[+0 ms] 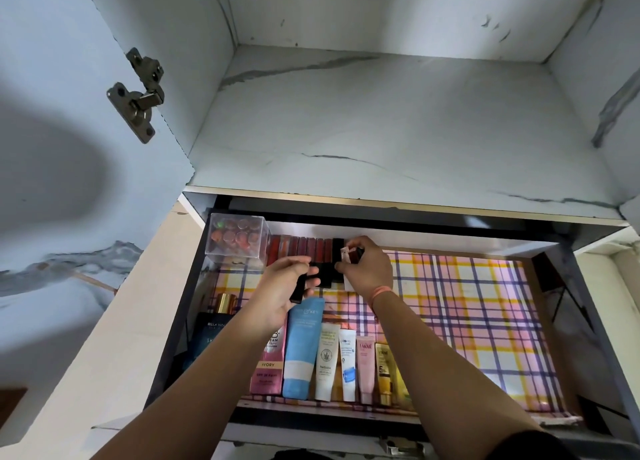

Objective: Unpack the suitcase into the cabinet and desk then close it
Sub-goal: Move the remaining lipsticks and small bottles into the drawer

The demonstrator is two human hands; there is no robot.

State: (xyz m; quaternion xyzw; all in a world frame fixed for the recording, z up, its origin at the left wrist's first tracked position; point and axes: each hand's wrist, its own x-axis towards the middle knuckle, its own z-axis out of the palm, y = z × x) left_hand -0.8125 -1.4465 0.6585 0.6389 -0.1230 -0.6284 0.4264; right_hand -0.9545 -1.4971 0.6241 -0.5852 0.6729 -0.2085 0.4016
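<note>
The drawer (pixel 485 321) already holds tubes (pixel 327 359). Left hand (pixel 280 286) grips a lipstick (pixel 298 291); right hand (pixel 367 269) pinches a small item (pixel 348 254). Unpacking seems unfinished.

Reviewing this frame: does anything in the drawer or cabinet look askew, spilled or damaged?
Mostly tidy. The plaid liner looks ragged at its front right corner, where it runs past the drawer's front edge. Dark scuffs mark the cabinet's back wall. The tubes and lip colours lie in neat rows; nothing spilled.

pale marble-veined cabinet (pixel 381 113), open hinged door (pixel 62 61)
</note>
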